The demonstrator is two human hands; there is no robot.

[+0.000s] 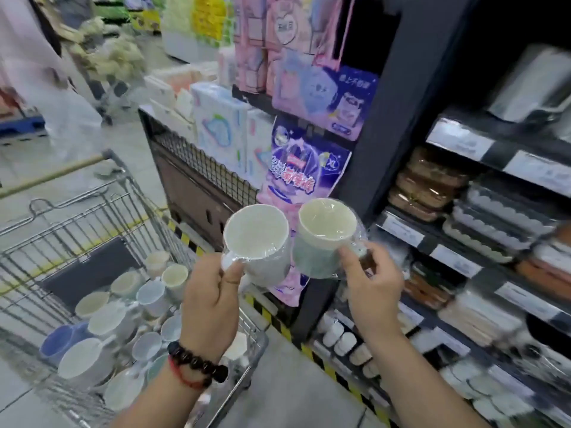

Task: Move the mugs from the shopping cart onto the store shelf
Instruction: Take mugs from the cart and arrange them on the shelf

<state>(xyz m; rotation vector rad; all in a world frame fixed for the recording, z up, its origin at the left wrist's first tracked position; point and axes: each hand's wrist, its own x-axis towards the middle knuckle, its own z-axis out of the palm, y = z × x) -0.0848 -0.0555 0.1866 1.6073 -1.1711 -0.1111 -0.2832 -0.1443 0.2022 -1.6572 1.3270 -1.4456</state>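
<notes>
While each hand holds one wrapped mug — left hand [210, 304] white mug [258, 242], right hand [374, 291] green mug [324, 239]

Only a little text can be read here: the letters "XL" stand in a small round mark on the purple package [304, 171] that hangs at the end of the shelf unit. This purple package also carries large pink Chinese characters, and the blue-violet package [349, 103] above it has a line of Chinese characters near its top, but they are too blurred to read. The white price labels [460, 143] on the shelf edges are blurred too.
</notes>
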